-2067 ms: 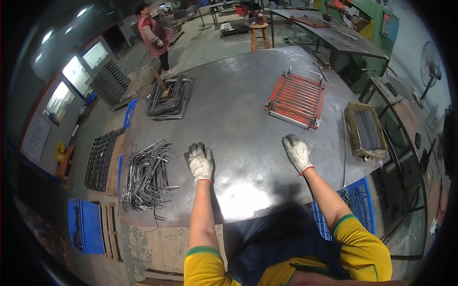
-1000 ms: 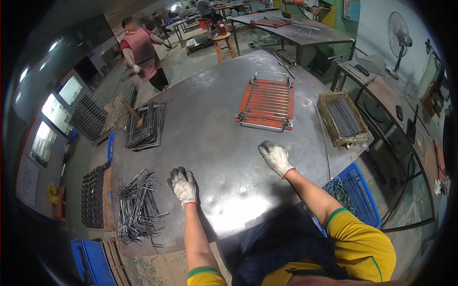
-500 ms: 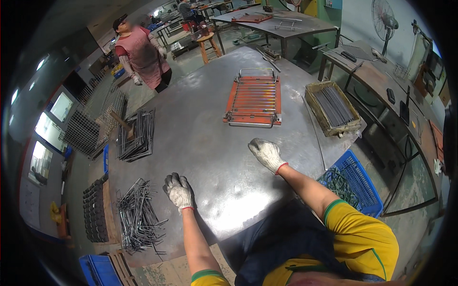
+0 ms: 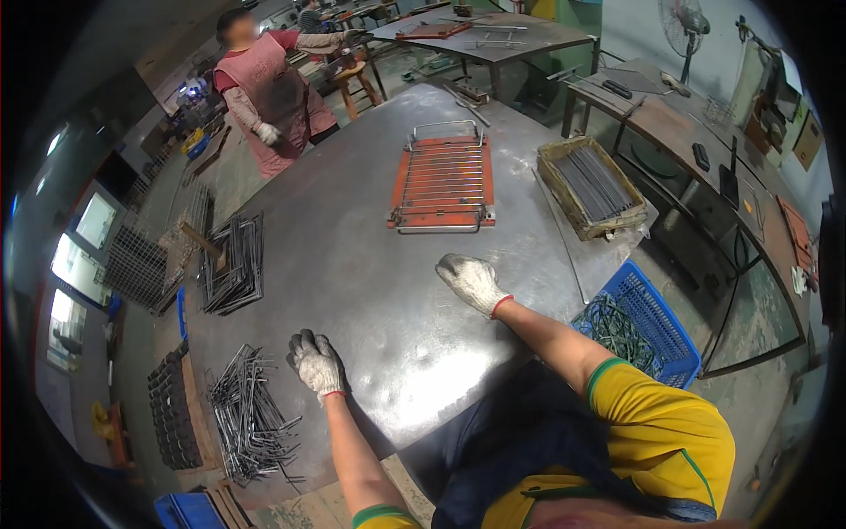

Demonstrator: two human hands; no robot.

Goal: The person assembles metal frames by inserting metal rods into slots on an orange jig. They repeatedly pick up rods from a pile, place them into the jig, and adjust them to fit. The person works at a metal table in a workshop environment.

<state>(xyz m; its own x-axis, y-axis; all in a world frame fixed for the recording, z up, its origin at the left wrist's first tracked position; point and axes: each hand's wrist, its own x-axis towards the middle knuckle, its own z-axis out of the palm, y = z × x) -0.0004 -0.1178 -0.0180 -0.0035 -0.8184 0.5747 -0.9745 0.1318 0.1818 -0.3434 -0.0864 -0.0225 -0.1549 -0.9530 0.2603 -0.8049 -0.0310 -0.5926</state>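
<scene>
My left hand [image 4: 316,363], in a white knitted glove with dark fingertips, lies on the metal tabletop [image 4: 352,291] with its fingers apart, holding nothing. To its left is a heap of bent metal rods [image 4: 251,414]. My right hand [image 4: 472,282], gloved the same way, rests on the table with its fingers curled into a fist, and nothing sticks out of it. Beyond it sits an orange-red jig [image 4: 443,183]. Several thin metal bars lie across the jig, and a bent wire loop [image 4: 439,229] shows at its near end.
A worn box [image 4: 551,167] of straight rods stands at the right. Below it is a blue basket [image 4: 679,339] holding green strapping. Stacked wire frames [image 4: 240,264] lie at the left edge. Behind the table stands a person in a pink apron [image 4: 264,88]; farther back is a wooden stool [image 4: 354,88].
The view has shifted slightly, moving the table's contents left in the picture. The person in the apron has stretched an arm out to the right. My hands keep their poses.
</scene>
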